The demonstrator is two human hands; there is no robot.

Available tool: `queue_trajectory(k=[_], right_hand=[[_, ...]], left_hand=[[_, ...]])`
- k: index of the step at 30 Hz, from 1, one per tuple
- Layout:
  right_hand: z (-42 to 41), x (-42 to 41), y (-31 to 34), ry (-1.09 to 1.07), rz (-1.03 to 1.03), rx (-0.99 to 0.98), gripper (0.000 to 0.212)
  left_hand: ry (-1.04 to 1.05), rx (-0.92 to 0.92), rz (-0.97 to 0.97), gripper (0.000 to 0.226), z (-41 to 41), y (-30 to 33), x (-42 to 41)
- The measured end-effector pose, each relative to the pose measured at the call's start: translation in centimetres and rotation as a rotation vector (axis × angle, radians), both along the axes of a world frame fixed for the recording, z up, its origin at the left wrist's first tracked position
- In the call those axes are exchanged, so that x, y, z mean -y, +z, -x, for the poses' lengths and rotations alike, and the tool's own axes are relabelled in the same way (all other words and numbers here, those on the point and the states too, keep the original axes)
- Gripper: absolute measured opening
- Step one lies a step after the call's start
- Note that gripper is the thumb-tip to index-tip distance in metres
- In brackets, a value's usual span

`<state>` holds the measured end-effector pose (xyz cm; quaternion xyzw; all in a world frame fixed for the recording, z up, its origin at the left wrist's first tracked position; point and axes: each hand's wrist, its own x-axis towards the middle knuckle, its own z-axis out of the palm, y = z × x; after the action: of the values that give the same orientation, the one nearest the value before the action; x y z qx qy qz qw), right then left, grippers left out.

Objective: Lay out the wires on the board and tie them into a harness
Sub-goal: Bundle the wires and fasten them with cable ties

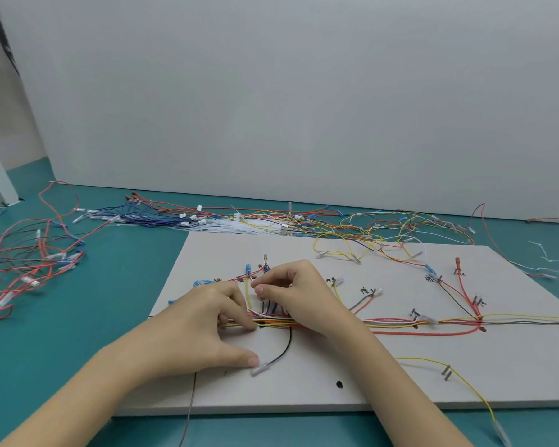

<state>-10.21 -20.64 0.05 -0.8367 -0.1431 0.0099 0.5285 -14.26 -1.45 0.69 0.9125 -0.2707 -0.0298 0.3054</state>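
Fingers (239,321) of our left hand (204,324) curl down onto the bundle of wires (394,322), pinching it against the board (304,382), while the thumb stretches toward us and touches the clear tip of a black wire (283,353). Our right hand (299,293) sits just beyond, thumb and forefinger closed together; they seem to nip something small, but we cannot make out what.

Nearer us than the fingers, the pale board shows a black dot (339,384), and a thin grey wire (189,411) runs off its front edge. To the right of the fingers the bundle runs flat along the board, red, yellow, white and grey strands side by side, with branches splitting off toward small pegs. A loose yellow wire (459,375) trails off the front right corner; its end is cut off by the frame.

Beyond the fingers, short handwritten marks (367,290) sit beside the branch ends; they are too blurred for us to read.

Under the board lies a teal table (117,285). Left of our hands sprawls a heap of red and black wires (29,262). Farther off, along the back of the table, lie more loose wires (304,221), blue, red and yellow, tangled so that we cannot separate them, with white ties (549,261) to the far right. Behind all this stands a plain grey wall (288,91).
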Motion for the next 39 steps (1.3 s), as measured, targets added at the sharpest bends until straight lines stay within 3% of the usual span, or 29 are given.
queue_trajectory(k=[6, 10, 13, 22, 31, 39], right_hand=[[0.0, 0.0, 0.1, -0.007, 0.014, 0.0, 0.012], [0.1, 0.1, 0.2, -0.001, -0.004, -0.018, 0.011], [0.3, 0.4, 0.5, 0.033, -0.007, -0.023, 0.012], [1.1, 0.7, 1.4, 0.1, 0.044, 0.011, 0.011], [1.3, 0.5, 1.5, 0.074, -0.01, -0.011, 0.014], [1.2, 0.5, 1.7, 0.025, -0.134, -0.038, 0.014]], left_hand=[[-0.01, -0.021, -0.01, 0.037, -0.1, -0.1, -0.2], [-0.041, -0.056, 0.034, 0.027, -0.1, -0.2, -0.2], [-0.024, -0.095, 0.138, 0.007, -0.1, -0.1, -0.1], [0.133, 0.034, 0.351, 0.018, -0.2, -0.4, 1.0], [0.168, -0.241, 0.661, 0.015, 0.1, -1.0, 2.2], [0.24, -0.308, 0.711, 0.013, 0.0, -1.3, 2.3]])
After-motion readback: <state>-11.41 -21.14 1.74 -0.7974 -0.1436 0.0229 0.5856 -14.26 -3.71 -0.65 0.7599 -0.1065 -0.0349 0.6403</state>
